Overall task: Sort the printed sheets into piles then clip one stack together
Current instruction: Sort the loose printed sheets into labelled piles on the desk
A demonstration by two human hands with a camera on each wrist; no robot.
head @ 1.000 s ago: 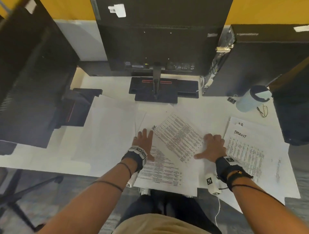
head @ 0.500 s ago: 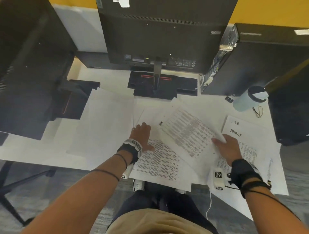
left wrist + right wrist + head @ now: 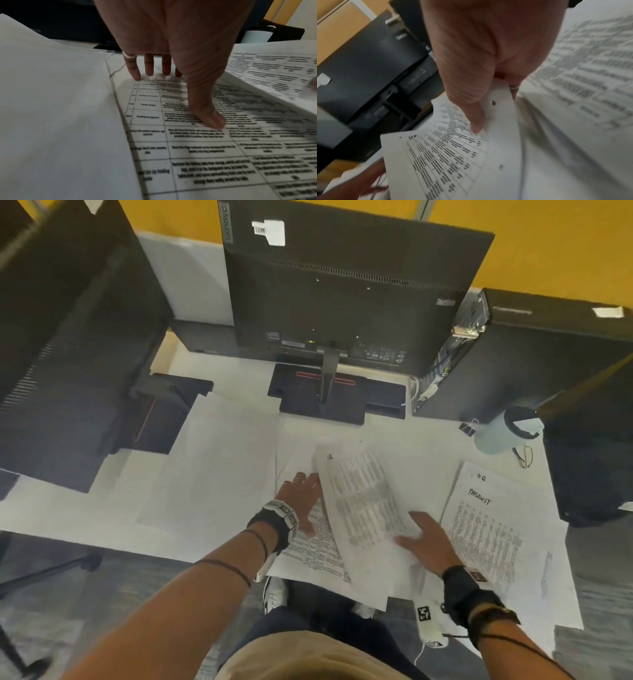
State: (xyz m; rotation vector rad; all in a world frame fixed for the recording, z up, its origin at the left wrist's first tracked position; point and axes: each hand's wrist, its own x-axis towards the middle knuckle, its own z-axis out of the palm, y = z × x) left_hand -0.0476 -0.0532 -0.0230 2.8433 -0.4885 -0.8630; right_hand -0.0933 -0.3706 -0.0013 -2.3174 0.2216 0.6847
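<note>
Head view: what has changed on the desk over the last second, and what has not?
The right hand, flat on the top printed sheet a second ago, now pinches its edge and has lifted and swung it. The left hand still presses the sheet below. The right-side pile, binder clip and cup are unmoved.

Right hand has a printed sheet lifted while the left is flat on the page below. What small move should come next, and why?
Probably carry the lifted sheet right and lay it on the handwritten-headed pile. The right hand pinches its edge, thumb on top, and it is curled off the desk. The left hand presses the page underneath with straight fingers, so that one should stay put. Which pile it belongs to is a guess.
</note>
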